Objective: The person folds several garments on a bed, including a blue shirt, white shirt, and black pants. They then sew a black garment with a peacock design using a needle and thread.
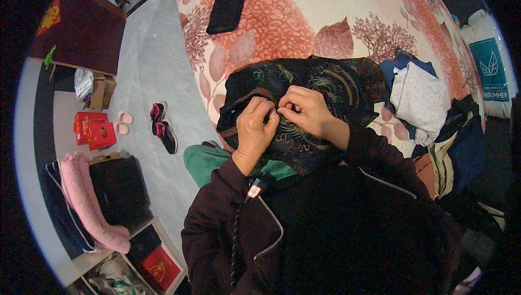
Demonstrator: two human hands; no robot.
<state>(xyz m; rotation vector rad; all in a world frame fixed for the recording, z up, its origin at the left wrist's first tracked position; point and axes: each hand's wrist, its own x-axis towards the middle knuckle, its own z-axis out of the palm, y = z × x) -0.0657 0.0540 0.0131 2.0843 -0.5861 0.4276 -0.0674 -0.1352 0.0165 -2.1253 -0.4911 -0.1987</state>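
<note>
A black garment with an embroidered-looking pattern (338, 87) lies across the edge of the bed and my lap. My left hand (257, 126) pinches its dark cloth near a brownish trimmed edge. Close beside it, my right hand (303, 109) grips the same garment with thumb and fingertips. The fingertips of both hands nearly meet; whatever small part lies between them is too hidden to make out. Folded grey cloth (421, 99) rests on dark blue clothing to the right, and a black garment (226, 6) lies farther up the bed.
Under the clothes is a leaf-patterned bed cover (276, 22). On the grey floor at left are dark sneakers (165, 132), pink slippers (123, 122) and red boxes (95, 131). A pink rolled cloth (87, 201) hangs over things at lower left. More clothes (464, 152) are piled at right.
</note>
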